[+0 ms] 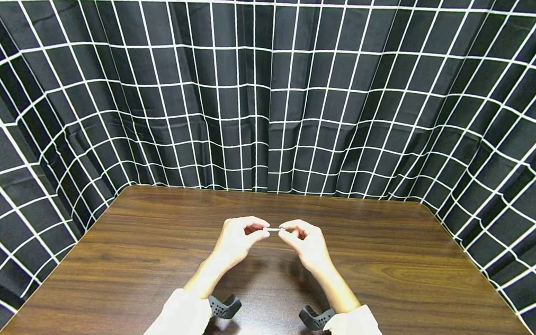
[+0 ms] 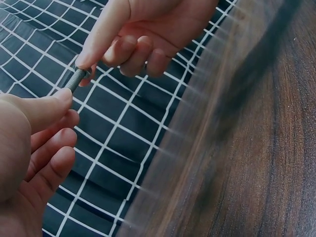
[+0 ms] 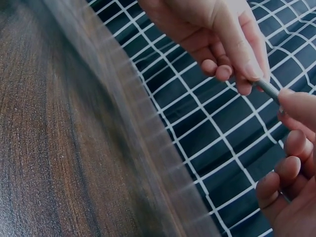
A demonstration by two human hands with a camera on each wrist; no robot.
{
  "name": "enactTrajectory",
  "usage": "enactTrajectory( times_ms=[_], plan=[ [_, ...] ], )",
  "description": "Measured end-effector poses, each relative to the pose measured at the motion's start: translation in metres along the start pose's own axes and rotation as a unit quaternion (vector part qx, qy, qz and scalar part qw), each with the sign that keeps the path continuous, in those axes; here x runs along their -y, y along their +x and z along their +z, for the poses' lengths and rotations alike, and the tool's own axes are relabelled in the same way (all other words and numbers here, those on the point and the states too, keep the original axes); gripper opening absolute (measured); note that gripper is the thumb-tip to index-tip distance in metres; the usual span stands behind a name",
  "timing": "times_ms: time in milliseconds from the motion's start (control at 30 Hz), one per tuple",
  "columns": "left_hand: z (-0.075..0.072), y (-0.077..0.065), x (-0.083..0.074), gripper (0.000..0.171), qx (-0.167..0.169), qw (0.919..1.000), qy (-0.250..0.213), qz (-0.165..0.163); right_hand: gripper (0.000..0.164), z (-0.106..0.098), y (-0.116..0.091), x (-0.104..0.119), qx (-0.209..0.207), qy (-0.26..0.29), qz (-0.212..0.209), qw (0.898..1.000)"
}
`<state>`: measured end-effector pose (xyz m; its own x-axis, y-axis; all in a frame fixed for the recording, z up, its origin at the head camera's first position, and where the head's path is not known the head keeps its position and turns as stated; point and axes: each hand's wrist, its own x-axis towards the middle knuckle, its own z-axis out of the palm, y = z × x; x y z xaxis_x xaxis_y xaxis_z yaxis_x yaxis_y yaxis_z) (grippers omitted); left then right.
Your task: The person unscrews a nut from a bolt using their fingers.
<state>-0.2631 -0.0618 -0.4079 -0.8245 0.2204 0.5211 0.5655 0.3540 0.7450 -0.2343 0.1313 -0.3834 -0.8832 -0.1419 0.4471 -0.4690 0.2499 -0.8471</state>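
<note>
A small grey metal bolt (image 1: pixel 274 230) is held level between both hands above the table. My left hand (image 1: pixel 234 240) pinches one end between thumb and fingertips. At the other end my right hand (image 1: pixel 311 246) pinches it the same way. Close up in the left wrist view, the bolt (image 2: pixel 75 80) shows a threaded shank, and a wider rim, a nut or the head, peeks out at the right hand's fingertips. A short length of shank (image 3: pixel 269 91) shows in the right wrist view; both ends are covered by fingers.
A brown wood-grain table (image 1: pixel 145 252) lies under the hands. Black curtains (image 1: pixel 283 99) with a white grid stand behind it and along both sides. Each wrist carries a dark grey band-like device (image 1: pixel 224 307) near a white sleeve (image 1: pixel 183 314).
</note>
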Motion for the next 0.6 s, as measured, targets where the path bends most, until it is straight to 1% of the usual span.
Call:
enactTrajectory(
  times_ms=[200,367,600],
  plan=[
    [0.0,0.0,0.0035,0.016,0.003,0.9999,0.009,0.011,0.02,0.0002,0.0004,-0.0008,0.011,0.008,-0.007,1.0],
    [-0.0003,-0.0001,0.0037,0.015,0.002,0.9999,0.014,0.003,0.021,0.0006,0.0005,-0.0008,0.011,0.009,-0.009,1.0],
    [-0.0025,-0.0002,-0.0005,0.015,-0.001,0.9999,0.01,0.01,0.021,0.0007,0.0,0.0001,0.007,0.013,-0.024,1.0]
  ],
)
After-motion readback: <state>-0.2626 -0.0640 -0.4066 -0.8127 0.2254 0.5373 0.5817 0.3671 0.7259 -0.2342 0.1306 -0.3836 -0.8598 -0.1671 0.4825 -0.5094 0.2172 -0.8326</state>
